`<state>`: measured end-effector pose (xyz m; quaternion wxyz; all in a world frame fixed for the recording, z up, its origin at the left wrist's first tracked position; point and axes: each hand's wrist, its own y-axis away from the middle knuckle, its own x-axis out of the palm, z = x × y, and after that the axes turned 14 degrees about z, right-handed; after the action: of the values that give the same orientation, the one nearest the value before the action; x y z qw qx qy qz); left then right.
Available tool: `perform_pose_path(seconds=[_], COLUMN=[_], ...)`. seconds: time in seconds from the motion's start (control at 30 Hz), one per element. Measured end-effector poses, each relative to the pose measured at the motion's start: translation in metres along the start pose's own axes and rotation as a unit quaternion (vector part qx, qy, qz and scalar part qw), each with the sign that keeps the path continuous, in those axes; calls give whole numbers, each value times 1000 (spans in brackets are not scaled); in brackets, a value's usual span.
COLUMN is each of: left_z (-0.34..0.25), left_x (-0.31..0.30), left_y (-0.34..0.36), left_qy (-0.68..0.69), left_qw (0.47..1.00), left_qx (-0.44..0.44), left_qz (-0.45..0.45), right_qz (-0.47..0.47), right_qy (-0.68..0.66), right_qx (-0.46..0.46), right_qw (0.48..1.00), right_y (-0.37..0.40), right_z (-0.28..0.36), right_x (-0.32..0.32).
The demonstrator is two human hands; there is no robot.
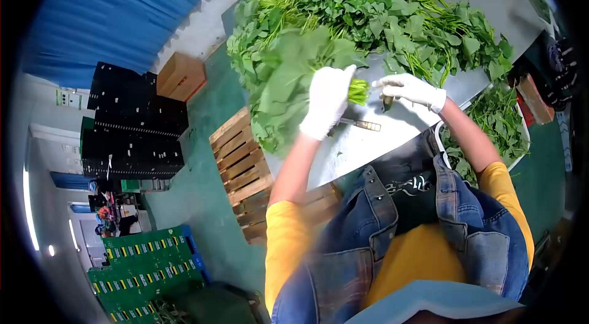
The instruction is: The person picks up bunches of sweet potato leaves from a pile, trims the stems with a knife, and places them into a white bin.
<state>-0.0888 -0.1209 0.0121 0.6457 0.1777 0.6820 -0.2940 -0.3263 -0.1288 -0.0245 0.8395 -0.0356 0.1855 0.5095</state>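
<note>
**Inspector:** State the position and condition of the left hand.

**Operator:** The left hand (328, 102), in a white glove, is at the centre of the frame. Its fingers are clenched around the stems of a bundle of greens (291, 88). The leaves fan out to the left of the hand. The cut stem ends stick out to its right.

**Inspector:** And the right hand?

**Operator:** The right hand (412, 90), also in a white glove, is just right of the stem ends, close to them but apart. Its fingers are curled on a small dark object (388, 103). I cannot tell what the object is.

**Inspector:** Where is the bundle relative to the work surface?

**Operator:** It is held above the grey desk (362, 155), at the lower edge of the loose pile of greens (380, 11) that covers the upper centre of the frame. A knife-like tool (361, 123) lies flat on the desk just below both hands.

**Inspector:** List the surrounding items.

**Operator:**
- Right of the frame: a white tray (526, 134) holding more greens.
- Left of the desk: a wooden pallet (239, 158) on the green floor.
- Upper left: a cardboard box (181, 76) beside stacked black crates (135, 125).
- Lower left: green crates (141, 263).
</note>
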Motion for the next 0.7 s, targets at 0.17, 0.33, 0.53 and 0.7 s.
perform_pose_path(seconds=[0.17, 0.33, 0.53, 0.7], left_z=[-40, -71, -104, -166], left_x=[28, 54, 78, 82], left_y=[-46, -98, -152, -171], left_qy=[15, 26, -52, -41], left_qw=[994, 983, 987, 990], left_qx=[108, 110, 144, 131], left_qz=[19, 145, 55, 11], right_qz=[8, -79, -177, -222], right_qy=[-83, -116, -164, -291], right_qx=[43, -15, 62, -57], right_qw=[996, 990, 969, 929], right_y=[4, 25, 62, 77], right_z=[-9, -33, -64, -176], right_x=[-21, -21, -52, -130])
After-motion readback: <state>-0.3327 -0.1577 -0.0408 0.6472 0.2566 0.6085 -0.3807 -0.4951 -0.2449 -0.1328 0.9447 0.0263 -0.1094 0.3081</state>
